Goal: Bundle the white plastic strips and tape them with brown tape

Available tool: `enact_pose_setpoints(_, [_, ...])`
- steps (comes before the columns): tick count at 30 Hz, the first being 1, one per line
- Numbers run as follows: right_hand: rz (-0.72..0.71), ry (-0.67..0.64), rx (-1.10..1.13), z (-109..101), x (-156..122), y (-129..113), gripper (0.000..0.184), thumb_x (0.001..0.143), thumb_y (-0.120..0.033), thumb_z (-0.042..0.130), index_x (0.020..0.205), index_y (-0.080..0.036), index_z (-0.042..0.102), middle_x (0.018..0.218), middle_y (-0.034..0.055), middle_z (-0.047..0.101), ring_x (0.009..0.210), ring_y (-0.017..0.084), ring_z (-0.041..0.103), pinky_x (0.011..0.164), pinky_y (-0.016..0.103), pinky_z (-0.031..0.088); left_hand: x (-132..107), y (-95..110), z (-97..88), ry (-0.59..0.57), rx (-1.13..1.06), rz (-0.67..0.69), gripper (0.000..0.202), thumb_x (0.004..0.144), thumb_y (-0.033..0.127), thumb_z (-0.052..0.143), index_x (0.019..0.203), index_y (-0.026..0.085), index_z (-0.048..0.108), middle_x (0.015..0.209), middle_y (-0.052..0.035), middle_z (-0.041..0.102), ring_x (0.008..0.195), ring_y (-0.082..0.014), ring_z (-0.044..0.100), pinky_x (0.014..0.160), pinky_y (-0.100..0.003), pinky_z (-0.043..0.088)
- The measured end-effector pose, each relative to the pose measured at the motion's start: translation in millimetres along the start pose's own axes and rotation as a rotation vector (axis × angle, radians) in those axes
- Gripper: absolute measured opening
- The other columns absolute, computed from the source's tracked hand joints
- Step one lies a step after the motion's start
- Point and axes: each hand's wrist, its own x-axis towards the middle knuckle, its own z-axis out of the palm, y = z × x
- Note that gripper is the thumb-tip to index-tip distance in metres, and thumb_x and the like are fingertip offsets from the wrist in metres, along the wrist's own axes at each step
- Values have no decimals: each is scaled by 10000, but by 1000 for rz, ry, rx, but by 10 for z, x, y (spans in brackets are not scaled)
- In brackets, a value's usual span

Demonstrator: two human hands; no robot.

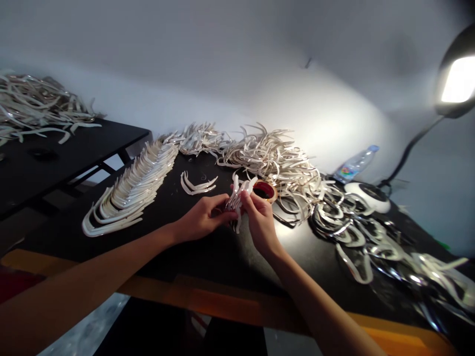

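Bundle of curved pale strips (237, 201) gripped two-handed above the worktop (211, 264)

So the bundle is pinched by the fingers of both the left hand (202, 217) and the right hand (262, 222); neither is nearer. Its long axis is pointed roughly away from the body, a bit tilted. The tape roll (273, 193) is placed just beside it, right-hand side. Counted: one bundle (strips too overlapped), one roll, about three loose strips (202, 188), one neat row (137, 185), one bottle (356, 163). The heap (270, 155) can't be counted, tbh.

Tabletop (211, 262) passable before right fingers (250, 203); tape roll (273, 192), strip heap (272, 154) block behind
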Motion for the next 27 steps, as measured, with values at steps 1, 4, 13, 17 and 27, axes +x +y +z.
enact_pose_setpoints(1, [7,-5,-2,1,0,2,442,957,-548,654,698,-195,595,692,-19,501,655,130,407,621,263,351,1,6,-4,2,3,5,318,950,472,704,1003,162,654,889,-15,678,823,-188,671,752,-284,556])
enact_pose_setpoints(4, [3,-10,-21,4,0,-3,460,942,-547,676,671,-197,554,661,-29,445,631,125,362,585,263,312,4,24,-6,16,4,3,339,925,488,730,955,155,677,851,-12,672,782,-174,637,724,-272,531])
enact_pose_setpoints(13, [-7,-20,-58,16,-16,-52,436,947,-526,681,686,-202,548,652,-30,453,611,126,364,565,262,309,28,98,18,84,-37,-1,358,881,488,756,805,145,688,715,5,623,671,-149,570,610,-247,465])
enact_pose_setpoints(17, [-8,-24,-29,30,-35,-68,358,952,-496,683,767,-198,613,722,-17,505,647,130,402,596,260,338,24,93,31,125,-14,5,361,876,475,770,762,142,692,675,10,618,625,-135,559,581,-239,432])
enact_pose_setpoints(27, [62,59,166,43,-36,89,390,944,-512,701,737,-200,592,659,-36,454,588,111,346,547,262,281,9,21,75,27,-38,2,268,856,374,824,970,159,713,928,-43,770,889,-215,735,819,-301,579])
